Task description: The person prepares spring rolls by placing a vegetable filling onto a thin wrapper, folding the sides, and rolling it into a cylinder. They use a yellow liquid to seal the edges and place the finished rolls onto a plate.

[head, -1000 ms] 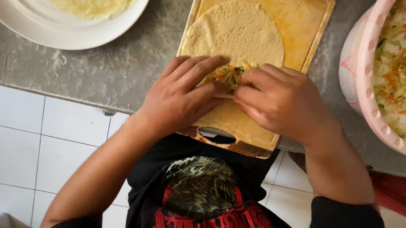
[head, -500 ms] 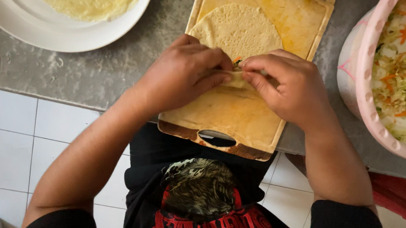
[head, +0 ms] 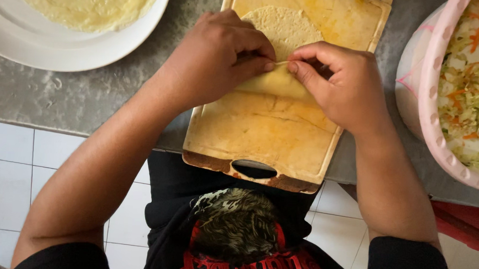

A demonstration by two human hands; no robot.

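Pinched together on the rolled edge of the thin wrapper, both grips: left hand and right hand, fingertips meeting at the fold, apparently to keep the roll tight. Knuckles arched, wrists low, forearms angled inward from either side. Wrapper lying on the wooden cutting board, handle end overhanging the grey desk. White plate of spare wrappers at upper left; pink bowl of shredded vegetables at right.
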